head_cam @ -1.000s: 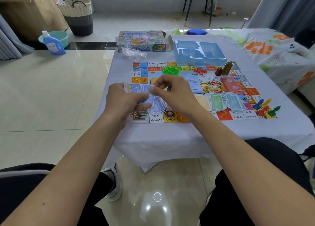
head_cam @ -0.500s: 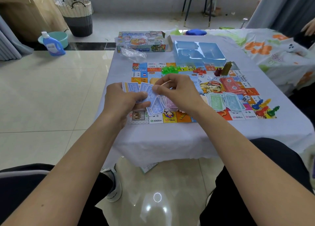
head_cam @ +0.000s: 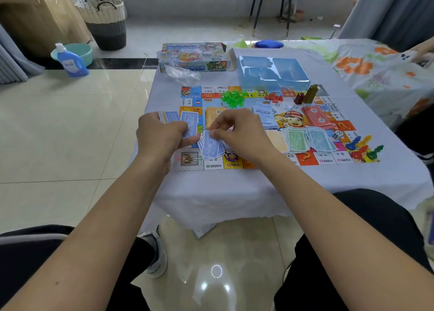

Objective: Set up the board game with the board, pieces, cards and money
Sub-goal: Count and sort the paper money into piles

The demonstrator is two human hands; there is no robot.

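The colourful game board [head_cam: 307, 160] lies flat on the white-clothed table [head_cam: 234, 188]. My left hand [head_cam: 159, 139] holds a fan of blue 2000 money notes [head_cam: 190, 122] over the board's left side. My right hand [head_cam: 237, 132] pinches one blue note at the top of a small blue pile [head_cam: 211, 148] lying on the board. Green notes [head_cam: 297, 139], teal notes [head_cam: 320, 140], red notes [head_cam: 315, 117], an orange card stack [head_cam: 212, 114] and pale blue cards [head_cam: 265, 113] lie on the board. Green houses [head_cam: 232, 98], red houses [head_cam: 273, 98], a die [head_cam: 337, 135] and coloured pawns [head_cam: 362, 148] sit there too.
The game box lid [head_cam: 195, 58], a clear plastic bag [head_cam: 183, 72] and a blue plastic insert tray [head_cam: 272, 73] stand at the table's far side. Another person's hand [head_cam: 422, 50] shows at the right edge over a flowered cloth [head_cam: 357, 64]. A detergent bottle [head_cam: 70, 61], basket [head_cam: 105, 19] and chair [head_cam: 270, 3] stand on the floor beyond.
My right hand has shifted slightly while handling blue notes between the fan and the pile on the board. Another person's hand has appeared at the right edge.
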